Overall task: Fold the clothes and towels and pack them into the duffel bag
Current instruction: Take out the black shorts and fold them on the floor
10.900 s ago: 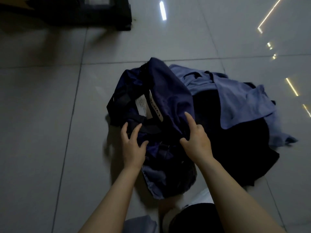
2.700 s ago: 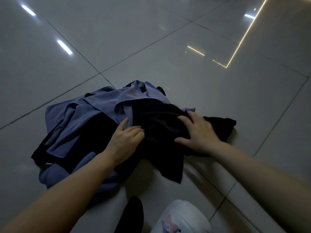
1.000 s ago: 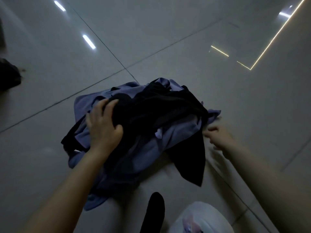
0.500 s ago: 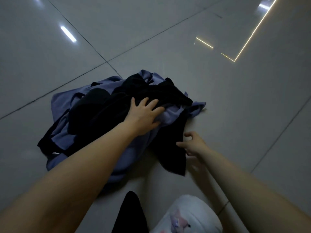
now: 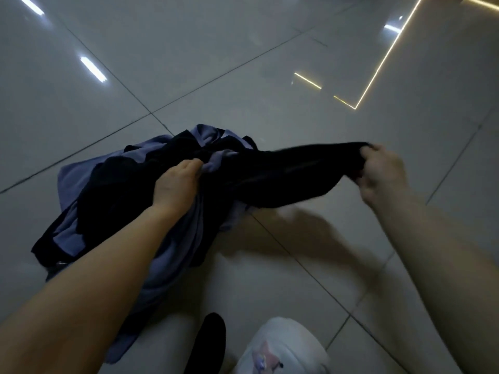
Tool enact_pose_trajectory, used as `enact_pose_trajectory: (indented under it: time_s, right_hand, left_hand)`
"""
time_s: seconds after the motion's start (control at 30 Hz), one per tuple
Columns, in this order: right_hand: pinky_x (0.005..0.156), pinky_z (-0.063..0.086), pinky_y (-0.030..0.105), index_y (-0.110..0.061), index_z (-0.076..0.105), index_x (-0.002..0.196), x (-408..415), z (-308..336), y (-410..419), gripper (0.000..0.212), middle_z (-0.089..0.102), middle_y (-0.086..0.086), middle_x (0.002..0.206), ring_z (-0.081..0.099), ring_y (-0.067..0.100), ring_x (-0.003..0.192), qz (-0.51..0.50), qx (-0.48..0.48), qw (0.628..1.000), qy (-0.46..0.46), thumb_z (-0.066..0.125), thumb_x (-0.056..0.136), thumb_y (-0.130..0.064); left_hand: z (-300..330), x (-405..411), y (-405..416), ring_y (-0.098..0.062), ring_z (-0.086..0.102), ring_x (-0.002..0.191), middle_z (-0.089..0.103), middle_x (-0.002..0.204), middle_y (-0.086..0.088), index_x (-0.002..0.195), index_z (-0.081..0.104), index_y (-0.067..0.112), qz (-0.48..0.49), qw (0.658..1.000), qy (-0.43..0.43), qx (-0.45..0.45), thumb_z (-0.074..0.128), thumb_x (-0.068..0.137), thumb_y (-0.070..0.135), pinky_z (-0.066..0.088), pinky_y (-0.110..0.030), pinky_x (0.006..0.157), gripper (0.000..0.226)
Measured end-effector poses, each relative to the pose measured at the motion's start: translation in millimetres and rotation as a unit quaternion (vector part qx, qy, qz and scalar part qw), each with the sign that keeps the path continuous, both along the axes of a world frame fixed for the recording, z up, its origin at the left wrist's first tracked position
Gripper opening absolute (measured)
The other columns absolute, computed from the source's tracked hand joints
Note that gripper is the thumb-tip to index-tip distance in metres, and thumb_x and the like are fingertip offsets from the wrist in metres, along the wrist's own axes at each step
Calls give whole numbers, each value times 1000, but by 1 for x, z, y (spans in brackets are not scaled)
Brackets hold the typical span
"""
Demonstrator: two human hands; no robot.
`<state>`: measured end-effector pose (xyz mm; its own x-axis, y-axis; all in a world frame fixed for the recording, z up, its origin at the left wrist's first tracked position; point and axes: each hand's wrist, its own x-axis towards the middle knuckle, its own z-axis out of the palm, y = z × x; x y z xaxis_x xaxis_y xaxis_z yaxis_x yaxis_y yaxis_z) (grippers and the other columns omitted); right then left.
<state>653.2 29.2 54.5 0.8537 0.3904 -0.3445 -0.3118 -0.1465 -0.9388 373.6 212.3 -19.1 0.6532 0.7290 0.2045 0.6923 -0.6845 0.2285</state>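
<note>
- Sorting step, I'd say: right hand (image 5: 379, 168) clenched on the end of a black garment (image 5: 283, 174), stretched out from the pile (image 5: 129, 201) on the floor.
- Left hand (image 5: 175, 184) pins the pile, fingers buried in cloth, grip unclear.
- Next — free it fully, lay it flat. Duffel bag isn't in view.

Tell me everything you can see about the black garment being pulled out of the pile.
The black garment is dark, soft cloth, its shape unclear in the dim light. The right hand grips one end, stretching it rightward above the tiled floor. Its other end lies tangled in the blue clothes, where the left hand holds the pile.
</note>
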Motion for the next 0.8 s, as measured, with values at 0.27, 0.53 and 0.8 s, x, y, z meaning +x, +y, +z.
enact_pose_trajectory:
  time_s: [0.27,0.53,0.8]
  right_hand:
    - [89,52,55,-13,58,87,59,-36,-60,8,63,17,105,61,34,101,-83,-157,984,-9,53,93,-10]
    - [83,46,40,-7,63,101,58,-84,-102,16,62,16,106,57,32,96,2,-322,944,-78,51,97,-16]
    - [75,43,34,-12,60,97,39,-81,-78,33,61,16,105,54,30,87,300,-528,768,-206,48,95,-43]
  left_hand:
    - [13,-9,12,-42,59,94,62,113,-18,113,60,10,98,995,7,-7,41,100,19,41,-43,67,24]
    - [-5,-51,10,-45,58,96,62,116,-23,110,62,1,131,990,57,-2,49,93,5,44,-47,73,22]
    - [1,-29,-6,-33,31,137,30,151,-11,138,44,15,121,992,-7,-43,43,92,42,25,-59,108,54]
